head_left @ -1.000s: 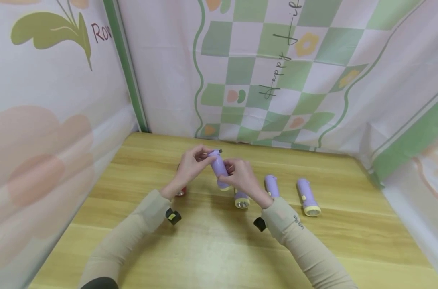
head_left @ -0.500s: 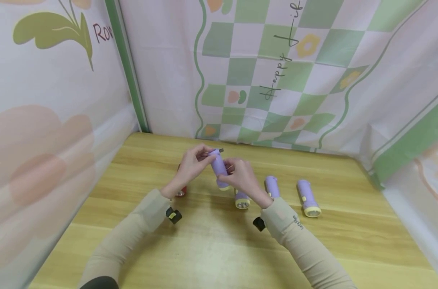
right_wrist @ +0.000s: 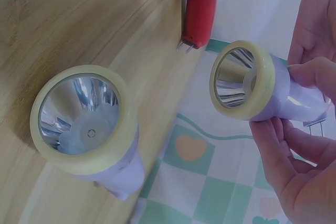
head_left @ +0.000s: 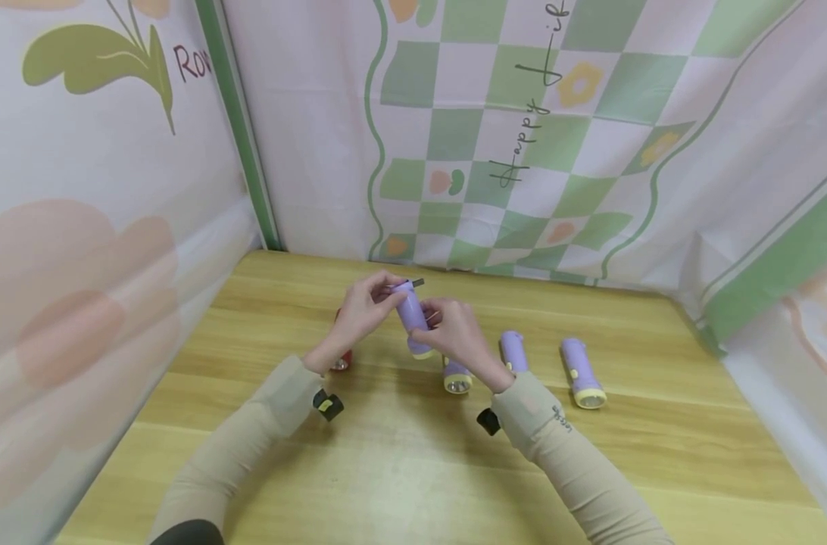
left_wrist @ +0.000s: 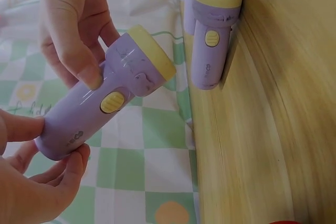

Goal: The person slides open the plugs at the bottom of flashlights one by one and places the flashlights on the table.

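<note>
Both hands hold one purple flashlight (head_left: 409, 312) above the table, its yellow-rimmed lens end tilted down toward the person. My left hand (head_left: 364, 306) pinches the tail end between thumb and fingers. Nearer the head, my right hand (head_left: 457, 330) grips the body, thumb on one side and fingers on the other. Dark plug prongs (head_left: 418, 282) stick out sideways at the tail; the right wrist view catches them as thin metal pieces beside the fingers. A yellow switch (left_wrist: 112, 102) shows on the barrel in the left wrist view.
Purple flashlights lie on the wooden table (head_left: 400, 469): one (head_left: 457, 377) partly under the right hand, another (head_left: 513, 350) partly behind the wrist, a third (head_left: 582, 373) farther right. A red flashlight (right_wrist: 201, 11) with prongs lies behind the left wrist. Patterned cloth (head_left: 304, 151) hangs around the table.
The dark prongs at the flashlight's tail stick out farther than a second ago. Both hands keep nearly the same place and hold.
</note>
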`<control>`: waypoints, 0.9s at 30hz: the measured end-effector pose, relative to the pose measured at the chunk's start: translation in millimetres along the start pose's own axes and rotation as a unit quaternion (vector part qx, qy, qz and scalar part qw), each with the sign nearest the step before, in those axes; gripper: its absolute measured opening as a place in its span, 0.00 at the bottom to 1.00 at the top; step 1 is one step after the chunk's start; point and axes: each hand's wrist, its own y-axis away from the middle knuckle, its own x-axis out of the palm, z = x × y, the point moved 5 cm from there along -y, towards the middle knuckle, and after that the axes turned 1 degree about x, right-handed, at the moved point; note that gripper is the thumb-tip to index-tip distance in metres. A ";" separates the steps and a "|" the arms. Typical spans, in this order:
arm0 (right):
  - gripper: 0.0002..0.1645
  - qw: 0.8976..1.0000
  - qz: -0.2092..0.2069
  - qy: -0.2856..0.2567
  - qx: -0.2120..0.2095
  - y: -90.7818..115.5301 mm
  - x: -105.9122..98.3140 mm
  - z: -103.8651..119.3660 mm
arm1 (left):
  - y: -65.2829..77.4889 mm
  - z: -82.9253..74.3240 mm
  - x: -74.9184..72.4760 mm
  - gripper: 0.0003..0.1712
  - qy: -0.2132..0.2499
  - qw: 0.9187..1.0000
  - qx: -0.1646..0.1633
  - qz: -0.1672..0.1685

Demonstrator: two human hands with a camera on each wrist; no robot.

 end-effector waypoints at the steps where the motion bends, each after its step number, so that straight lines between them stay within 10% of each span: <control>1: 0.23 1.000 0.001 -0.002 0.001 0.1 0.3 -0.4 | -0.3 1.1 0.0 0.12 -0.002 1.000 -0.003 0.000; 27: 0.22 0.998 0.035 -0.024 0.048 3.0 7.8 -7.1 | -11.7 16.1 0.4 0.16 -0.041 0.997 -0.046 0.036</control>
